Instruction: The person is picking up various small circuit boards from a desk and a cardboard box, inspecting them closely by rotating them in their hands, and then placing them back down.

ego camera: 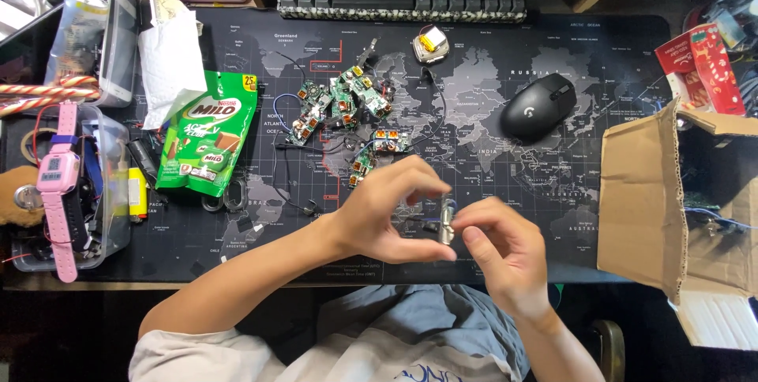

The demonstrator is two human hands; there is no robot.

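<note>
I see both hands meeting low in the middle of the view, over the near edge of the dark map-printed desk mat (600,58). My left hand (387,220) curls in from the left, its thumb and fingertips pressed against a small silvery cylindrical part (448,220), which stands roughly upright between the two hands. My right hand (505,248) comes in from the right, and its thumb and forefinger pinch the same part from the other side, the remaining fingers folded loosely underneath. A short dark bit sticks out on the left of the part, but I cannot tell what it is. Just beyond the hands, toward the far side, a cluster of small green circuit boards (343,106) with thin black wires lies spread on the mat. A black computer mouse (539,106) rests far right of the hands, well apart from them. A green snack pouch (209,133) lies to the left, and farther left a pink wristwatch (59,185) lies across a clear plastic box. An open cardboard box (639,192) stands at the right edge, beside the mat.
</note>
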